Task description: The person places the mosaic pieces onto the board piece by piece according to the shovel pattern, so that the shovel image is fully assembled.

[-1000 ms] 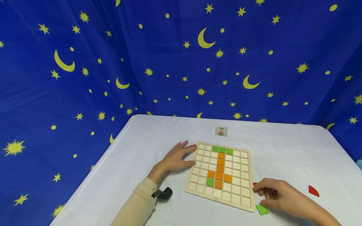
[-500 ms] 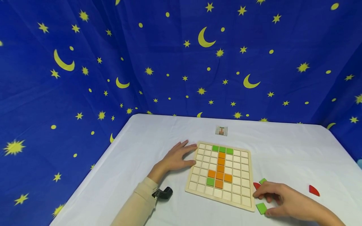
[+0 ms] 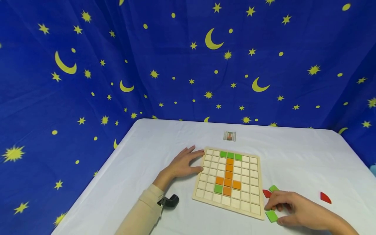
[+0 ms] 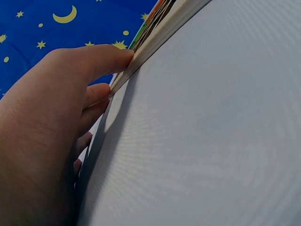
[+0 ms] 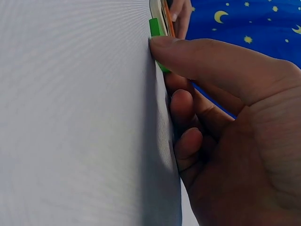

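Note:
A wooden grid board [image 3: 227,208] lies on the white table in the head view. Orange square tiles [image 3: 228,175] form a column on it, with green tiles [image 3: 230,155] across its far end and one green tile [image 3: 218,189] near its base. My left hand [image 3: 183,164] rests against the board's left edge, thumb and index finger touching it. Off the board's near right corner, my right hand [image 3: 293,207] pinches a loose green square tile [image 3: 271,216] between thumb and index finger. In the right wrist view, the thumb partly covers this green tile [image 5: 154,27].
A red quarter-circle piece [image 3: 267,193] and another green tile [image 3: 274,188] lie just beyond the right hand. Farther right is a second red quarter-circle piece [image 3: 325,197]. A small pattern card [image 3: 229,136] lies behind the board. Blue star-patterned cloth [image 3: 188,65] hangs around the table.
My right hand has shifted slightly right, its thumb moving off the tile's top to its side. The red piece and second green tile beyond it have come into view. The left hand stays put.

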`<control>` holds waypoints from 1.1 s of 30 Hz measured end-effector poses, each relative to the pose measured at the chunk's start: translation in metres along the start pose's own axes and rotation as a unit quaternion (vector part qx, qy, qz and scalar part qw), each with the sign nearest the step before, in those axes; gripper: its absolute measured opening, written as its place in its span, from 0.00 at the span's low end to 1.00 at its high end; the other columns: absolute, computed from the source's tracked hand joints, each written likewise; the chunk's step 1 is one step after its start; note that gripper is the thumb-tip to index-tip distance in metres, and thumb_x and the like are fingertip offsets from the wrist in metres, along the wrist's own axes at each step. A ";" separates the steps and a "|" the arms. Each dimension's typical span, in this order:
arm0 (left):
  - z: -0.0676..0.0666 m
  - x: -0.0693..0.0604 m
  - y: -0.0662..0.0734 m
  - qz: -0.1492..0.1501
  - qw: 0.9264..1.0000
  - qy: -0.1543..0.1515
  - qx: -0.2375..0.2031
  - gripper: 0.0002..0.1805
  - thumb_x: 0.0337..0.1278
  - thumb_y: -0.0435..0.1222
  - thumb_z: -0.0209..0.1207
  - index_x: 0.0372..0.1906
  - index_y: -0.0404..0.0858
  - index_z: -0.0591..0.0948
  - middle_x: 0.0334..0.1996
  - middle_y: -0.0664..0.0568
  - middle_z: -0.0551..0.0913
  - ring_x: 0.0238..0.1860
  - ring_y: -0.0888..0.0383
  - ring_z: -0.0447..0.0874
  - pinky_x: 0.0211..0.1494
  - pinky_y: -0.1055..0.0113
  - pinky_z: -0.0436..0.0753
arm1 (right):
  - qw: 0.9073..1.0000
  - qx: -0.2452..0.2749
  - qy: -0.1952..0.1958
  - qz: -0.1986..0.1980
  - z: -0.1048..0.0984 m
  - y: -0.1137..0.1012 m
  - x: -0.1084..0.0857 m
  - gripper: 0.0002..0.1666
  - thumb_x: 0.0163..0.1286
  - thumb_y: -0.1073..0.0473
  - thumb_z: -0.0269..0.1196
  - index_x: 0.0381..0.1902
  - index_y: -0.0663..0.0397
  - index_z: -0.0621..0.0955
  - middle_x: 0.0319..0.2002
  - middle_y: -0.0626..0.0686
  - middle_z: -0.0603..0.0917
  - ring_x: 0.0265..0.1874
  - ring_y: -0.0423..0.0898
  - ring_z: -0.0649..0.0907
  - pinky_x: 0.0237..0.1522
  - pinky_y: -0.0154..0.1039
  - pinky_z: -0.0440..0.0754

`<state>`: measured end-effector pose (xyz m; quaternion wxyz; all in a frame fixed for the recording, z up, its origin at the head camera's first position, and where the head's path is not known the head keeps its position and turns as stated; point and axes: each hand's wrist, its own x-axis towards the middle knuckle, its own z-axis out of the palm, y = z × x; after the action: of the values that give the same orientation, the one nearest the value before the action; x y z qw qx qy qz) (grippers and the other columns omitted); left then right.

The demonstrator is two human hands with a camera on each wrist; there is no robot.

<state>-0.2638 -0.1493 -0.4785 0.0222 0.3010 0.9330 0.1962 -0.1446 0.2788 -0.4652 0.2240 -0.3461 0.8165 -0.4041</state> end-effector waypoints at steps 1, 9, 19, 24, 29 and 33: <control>0.000 0.000 0.000 0.000 1.000 0.001 -0.001 0.38 0.57 0.62 0.54 0.71 0.53 0.66 0.70 0.66 0.62 0.74 0.55 0.44 0.75 0.58 0.43 | 1.000 0.001 -0.002 0.000 -0.001 0.000 0.000 0.17 0.62 0.56 0.68 0.49 0.37 0.83 0.40 0.43 0.79 0.37 0.40 0.76 0.25 0.36 0.71; 0.000 0.001 0.002 0.005 1.000 0.007 -0.003 0.38 0.57 0.62 0.55 0.71 0.52 0.67 0.70 0.65 0.62 0.74 0.53 0.45 0.75 0.56 0.43 | 1.000 -0.002 0.004 0.003 -0.001 0.000 -0.001 0.16 0.62 0.56 0.68 0.48 0.37 0.85 0.41 0.43 0.80 0.37 0.41 0.76 0.25 0.36 0.71; 0.002 -0.001 0.001 0.007 1.000 0.006 -0.002 0.38 0.57 0.62 0.55 0.71 0.52 0.67 0.70 0.64 0.63 0.74 0.54 0.45 0.75 0.57 0.43 | 1.000 -0.003 0.023 0.000 0.001 0.002 0.000 0.15 0.61 0.54 0.68 0.48 0.38 0.85 0.39 0.44 0.79 0.35 0.41 0.77 0.24 0.35 0.73; 0.004 -0.003 -0.003 0.018 1.000 0.019 0.003 0.38 0.57 0.62 0.54 0.70 0.51 0.68 0.69 0.63 0.64 0.74 0.51 0.47 0.75 0.55 0.45 | 1.000 -0.007 0.024 0.005 0.001 0.001 0.003 0.15 0.62 0.53 0.68 0.48 0.37 0.85 0.39 0.43 0.78 0.34 0.42 0.77 0.25 0.35 0.74; 0.005 -0.002 -0.003 0.013 1.000 0.016 0.004 0.38 0.57 0.63 0.53 0.71 0.52 0.67 0.69 0.64 0.63 0.74 0.54 0.45 0.75 0.58 0.43 | 0.999 -0.018 0.029 0.007 -0.001 -0.003 0.005 0.15 0.62 0.52 0.68 0.48 0.36 0.85 0.39 0.43 0.77 0.34 0.41 0.77 0.25 0.35 0.74; 0.004 -0.001 -0.003 0.011 1.000 0.014 0.005 0.38 0.57 0.63 0.54 0.71 0.53 0.67 0.69 0.65 0.63 0.74 0.55 0.45 0.75 0.60 0.42 | 0.999 -0.024 0.033 0.009 -0.002 -0.005 0.005 0.15 0.62 0.51 0.68 0.48 0.36 0.85 0.38 0.43 0.77 0.34 0.41 0.77 0.24 0.35 0.74</control>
<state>-0.2640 -0.1501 -0.4832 0.0058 0.3083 0.9309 0.1959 -0.1474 0.2737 -0.4602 0.1918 -0.3307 0.8361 -0.3934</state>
